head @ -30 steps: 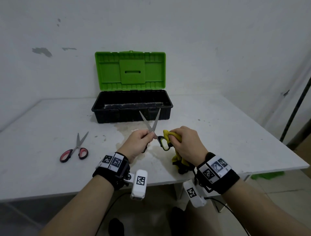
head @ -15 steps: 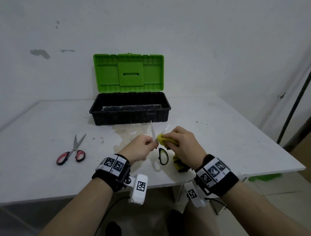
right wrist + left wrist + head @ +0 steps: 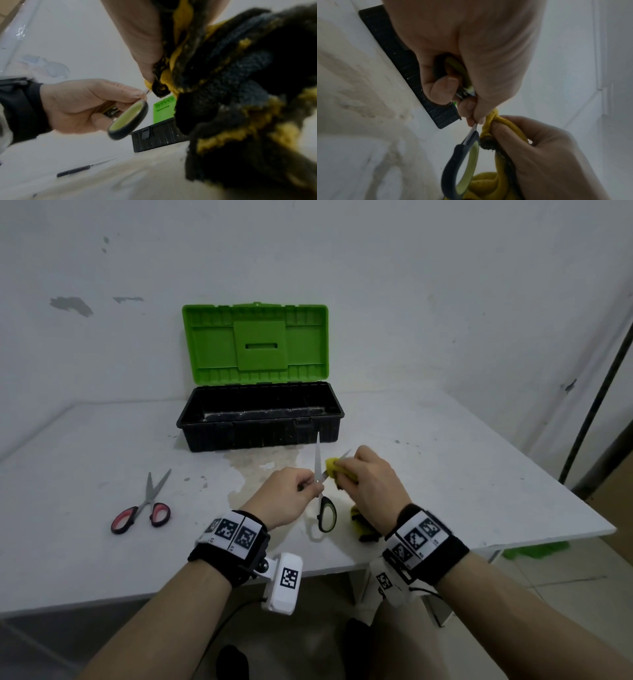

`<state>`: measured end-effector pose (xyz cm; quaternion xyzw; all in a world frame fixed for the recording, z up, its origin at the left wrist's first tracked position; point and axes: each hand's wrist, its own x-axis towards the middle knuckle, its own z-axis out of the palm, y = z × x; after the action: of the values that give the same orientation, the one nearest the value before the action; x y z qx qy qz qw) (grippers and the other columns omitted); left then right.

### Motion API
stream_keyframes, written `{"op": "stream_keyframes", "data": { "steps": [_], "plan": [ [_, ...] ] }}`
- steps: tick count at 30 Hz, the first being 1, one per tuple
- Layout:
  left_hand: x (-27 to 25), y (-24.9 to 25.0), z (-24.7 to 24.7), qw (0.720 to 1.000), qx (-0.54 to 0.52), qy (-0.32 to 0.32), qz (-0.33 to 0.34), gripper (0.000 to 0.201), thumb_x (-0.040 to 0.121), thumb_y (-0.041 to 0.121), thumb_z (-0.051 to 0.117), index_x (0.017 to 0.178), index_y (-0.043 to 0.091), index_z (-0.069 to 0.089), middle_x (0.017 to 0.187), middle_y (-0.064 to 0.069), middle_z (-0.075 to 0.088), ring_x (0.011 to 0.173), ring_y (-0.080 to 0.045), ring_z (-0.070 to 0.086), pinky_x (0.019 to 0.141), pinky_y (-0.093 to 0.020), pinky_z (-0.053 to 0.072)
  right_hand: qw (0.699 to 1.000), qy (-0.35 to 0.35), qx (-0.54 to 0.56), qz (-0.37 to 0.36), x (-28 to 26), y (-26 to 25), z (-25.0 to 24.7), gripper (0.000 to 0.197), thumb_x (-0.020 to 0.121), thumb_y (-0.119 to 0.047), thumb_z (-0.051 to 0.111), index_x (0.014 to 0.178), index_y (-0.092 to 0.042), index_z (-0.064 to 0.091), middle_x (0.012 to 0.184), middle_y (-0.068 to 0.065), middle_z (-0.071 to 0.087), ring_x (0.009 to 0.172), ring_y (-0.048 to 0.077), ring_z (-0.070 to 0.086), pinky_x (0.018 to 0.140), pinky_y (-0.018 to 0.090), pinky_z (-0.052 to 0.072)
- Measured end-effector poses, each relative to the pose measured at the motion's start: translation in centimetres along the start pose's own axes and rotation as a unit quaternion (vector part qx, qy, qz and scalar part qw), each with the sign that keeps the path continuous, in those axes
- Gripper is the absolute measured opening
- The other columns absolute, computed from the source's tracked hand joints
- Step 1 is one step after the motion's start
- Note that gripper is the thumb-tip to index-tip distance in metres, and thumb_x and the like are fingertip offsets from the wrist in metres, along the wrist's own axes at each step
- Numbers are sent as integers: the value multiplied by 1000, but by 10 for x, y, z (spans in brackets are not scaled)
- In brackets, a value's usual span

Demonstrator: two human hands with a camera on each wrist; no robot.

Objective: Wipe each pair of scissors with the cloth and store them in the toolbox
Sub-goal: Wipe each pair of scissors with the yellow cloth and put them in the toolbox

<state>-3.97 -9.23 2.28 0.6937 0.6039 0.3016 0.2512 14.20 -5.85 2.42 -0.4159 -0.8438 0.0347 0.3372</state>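
Pinching the green-handled scissors (image 3: 322,494) near the pivot, the left hand (image 3: 286,496) had thumb and fingers curled round them, one handle loop tucked inside the palm in the left wrist view. Blades were spread open: one pointed up toward 12 o'clock, the other angled toward 1 o'clock. Free handle loop (image 3: 462,170) hung down toward 6 o'clock, above the table (image 3: 445,474) and not touching it.

Right hand (image 3: 371,484) gripped the yellow cloth (image 3: 331,473), fingers curled round it, cloth bunched around the 1 o'clock blade; only that blade's tip showed past the knuckles. Rest of the cloth (image 3: 240,94), yellow with dark patches, hung below the right hand toward the table edge at 6 o'clock. Could not tell if the hanging end touched the table.

Toolbox (image 3: 260,433), black base with green lid (image 3: 255,344) standing open, sat at 12 o'clock from the hands, near the wall. Inside looked dark; contents unclear.

Red-handled scissors (image 3: 144,506) lay flat on the table at 9 o'clock from the hands, well apart, blades slightly open and pointing toward 1 o'clock.

Brownish stain (image 3: 260,467) marked the table between toolbox and hands. Both wrists wore black bands with printed marker tags (image 3: 233,534).
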Motion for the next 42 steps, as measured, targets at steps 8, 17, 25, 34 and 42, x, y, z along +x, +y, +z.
{"op": "stream_keyframes", "data": {
  "steps": [8,17,25,34,42],
  "plan": [
    [-8,-4,3,993,-105,-17,-48,32,99,32,57,83,6,65,65,-1,43,62,-18,41,61,-34,37,994,74,35,67,9,10,-24,15,90,-23,64,93,-13,74,82,1,53,68,16,53,65,28,45],
    [-9,-1,10,996,-87,2,-16,25,98,24,58,77,13,64,55,11,50,52,-8,42,57,-30,37,999,0,12,-48,-8,-12,1,23,92,-31,61,91,-10,70,84,3,52,64,23,56,56,41,51],
    [-11,-13,11,996,-72,6,-50,35,98,32,58,82,2,64,58,6,42,53,-12,38,57,-30,34,993,75,-2,91,16,24,-17,22,92,-26,61,88,-8,71,83,4,50,67,23,54,65,42,51],
    [-4,-3,9,999,-47,-9,-25,27,98,30,58,75,17,65,61,5,49,57,-12,44,59,-30,37,1000,2,-6,-22,-14,-10,3,30,95,-37,54,87,-12,68,81,-2,47,60,20,51,52,37,49],
    [-10,-3,6,1000,-8,-7,-12,34,99,29,58,66,20,57,58,10,47,55,-8,43,56,-26,33,995,45,-16,86,11,17,-6,26,95,-30,56,81,-13,69,82,0,46,63,22,52,61,41,50]
  ]
}}
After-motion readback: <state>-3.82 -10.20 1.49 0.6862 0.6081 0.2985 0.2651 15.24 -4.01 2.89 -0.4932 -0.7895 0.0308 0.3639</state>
